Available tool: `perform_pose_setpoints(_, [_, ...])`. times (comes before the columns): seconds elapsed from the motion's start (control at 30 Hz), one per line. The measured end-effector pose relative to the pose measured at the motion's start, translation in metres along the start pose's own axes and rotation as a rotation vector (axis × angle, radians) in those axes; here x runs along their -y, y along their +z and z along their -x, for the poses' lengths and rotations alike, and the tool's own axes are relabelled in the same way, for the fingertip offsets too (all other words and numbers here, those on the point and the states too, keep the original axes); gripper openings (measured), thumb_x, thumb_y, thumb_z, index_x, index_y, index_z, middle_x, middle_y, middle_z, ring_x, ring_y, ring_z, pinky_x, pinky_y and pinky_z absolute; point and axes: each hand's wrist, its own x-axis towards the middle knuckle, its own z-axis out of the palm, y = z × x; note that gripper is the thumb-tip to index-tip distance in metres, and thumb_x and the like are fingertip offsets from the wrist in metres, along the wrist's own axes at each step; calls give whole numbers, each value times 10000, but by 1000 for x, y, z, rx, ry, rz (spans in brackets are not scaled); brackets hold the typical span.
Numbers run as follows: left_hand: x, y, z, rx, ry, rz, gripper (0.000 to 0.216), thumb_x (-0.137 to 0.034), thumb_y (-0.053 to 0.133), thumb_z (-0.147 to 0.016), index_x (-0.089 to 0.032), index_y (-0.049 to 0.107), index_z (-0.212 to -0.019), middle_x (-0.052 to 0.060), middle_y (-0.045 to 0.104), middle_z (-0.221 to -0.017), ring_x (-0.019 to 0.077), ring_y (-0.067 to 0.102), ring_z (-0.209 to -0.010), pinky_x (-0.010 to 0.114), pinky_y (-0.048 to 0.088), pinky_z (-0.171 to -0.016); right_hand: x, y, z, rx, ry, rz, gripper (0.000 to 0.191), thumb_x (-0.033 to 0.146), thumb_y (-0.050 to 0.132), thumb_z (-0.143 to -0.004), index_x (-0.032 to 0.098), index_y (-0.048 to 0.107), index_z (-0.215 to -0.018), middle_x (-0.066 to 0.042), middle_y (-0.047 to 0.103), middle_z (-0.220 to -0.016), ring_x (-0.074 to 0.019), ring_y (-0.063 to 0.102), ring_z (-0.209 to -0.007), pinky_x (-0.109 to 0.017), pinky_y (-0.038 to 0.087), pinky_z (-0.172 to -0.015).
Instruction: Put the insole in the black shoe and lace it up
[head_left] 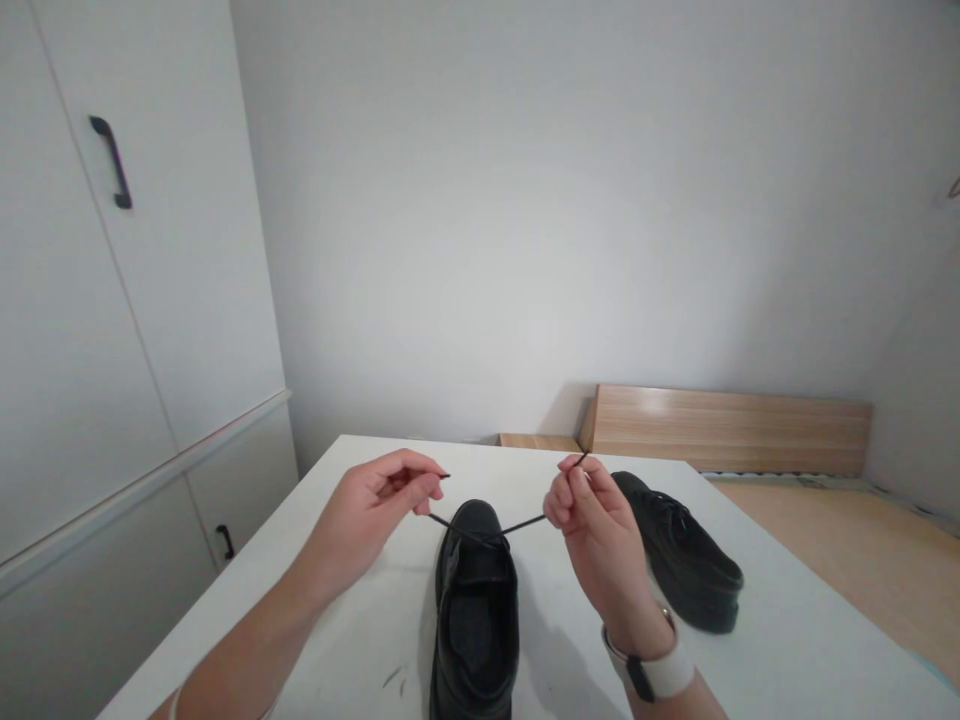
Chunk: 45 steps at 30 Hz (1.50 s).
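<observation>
From my seat I see the black shoe (476, 620) standing on the white worktop (360, 620), just in front of me and between my two hands. Its long axis runs straight away from me: the rounded toe points at the far wall, and the open heel end comes toward the lower edge of the view, where it is cut off. My left hand (375, 505) hovers above the worktop to the left of the toe, its fingers (420, 490) pinched shut on one end of the thin black lace (465, 530), whose tip sticks out past them. My right hand (592, 530), with a white wristwatch (660, 675) below it, is raised to the right of the toe, and its fingers are closed on the other lace end. Both strands run taut from the hands down to the top of the shoe, in a shallow V. A second black shoe (686, 560) lies just behind my right hand, slanted from far left to near right; I cannot tell which end is its toe.
</observation>
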Motion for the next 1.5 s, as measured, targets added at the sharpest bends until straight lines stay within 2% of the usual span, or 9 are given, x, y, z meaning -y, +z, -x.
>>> perform_pose_setpoints(0.2, [45, -43, 19, -281, -116, 282, 284, -392, 807, -718, -161, 706, -849, -4, 640, -679, 87, 528, -590, 175, 457, -559, -7, -48, 9, -220, -65, -35, 155, 331, 716, -849, 197, 641, -868, 61, 365, -637, -62, 320, -537, -165, 313, -490])
perform_pose_setpoints(0.43, [76, -59, 27, -454, -203, 485, 372, -354, 926, -530, -160, 741, -787, -9, 661, -683, 74, 526, -590, 170, 520, -586, -13, -93, 14, -356, -83, -53, 160, 300, 750, -810, 181, 665, -877, 61, 378, -627, -66, 329, -546, -158, 335, -483])
perform_pose_setpoints(0.7, [93, -65, 27, -569, -226, 567, 394, -307, 954, -460, -140, 740, -746, -5, 666, -704, 61, 512, -584, 163, 520, -558, -16, -110, 21, -425, -85, 23, 184, 306, 783, -770, 176, 693, -865, 58, 403, -589, -78, 335, -538, -176, 320, -462])
perform_pose_setpoints(0.87, [101, -68, 27, -589, -186, 495, 394, -380, 929, -490, -164, 731, -752, -3, 682, -708, 79, 530, -587, 185, 509, -559, -20, -113, 21, -428, -125, 171, 228, 361, 792, -750, 177, 716, -860, 43, 460, -599, -74, 358, -531, -195, 298, -461])
perform_pose_setpoints(1.0, [97, -67, 28, -461, -47, 0, 255, -419, 786, -714, -209, 730, -846, 9, 700, -725, 130, 599, -642, 221, 497, -608, -24, -117, 21, -291, -177, 564, 190, 371, 761, -782, 200, 737, -862, -42, 643, -811, -148, 535, -699, -265, 417, -595])
perform_pose_setpoints(1.07, [90, -60, 28, -293, 94, -314, 167, -370, 706, -805, -220, 728, -873, 28, 711, -798, 164, 638, -737, 237, 495, -655, -25, -114, 22, -106, -175, 770, 135, 341, 728, -817, 217, 741, -870, -62, 666, -879, -202, 577, -828, -310, 444, -694])
perform_pose_setpoints(1.13, [83, -49, 27, -99, 248, -502, 126, -309, 630, -873, -218, 716, -888, 33, 697, -825, 168, 638, -761, 245, 488, -677, -28, -106, 22, 61, -145, 887, 116, 326, 678, -861, 226, 735, -882, -60, 657, -876, -205, 577, -819, -317, 439, -694])
perform_pose_setpoints(1.3, [84, -15, 25, 199, 436, -668, 186, -190, 488, -960, -193, 670, -924, 30, 662, -798, 161, 607, -759, 254, 466, -690, -41, -80, 26, 276, -59, 1021, 166, 302, 587, -922, 207, 703, -849, -41, 616, -792, -167, 513, -654, -301, 409, -615])
perform_pose_setpoints(1.5, [102, 9, 29, 349, 385, -761, 172, -152, 479, -958, -185, 644, -923, 44, 661, -853, 185, 598, -818, 289, 472, -743, -53, -64, 32, 325, -17, 1077, 176, 254, 553, -932, 194, 683, -830, -33, 586, -774, -171, 505, -666, -302, 407, -635])
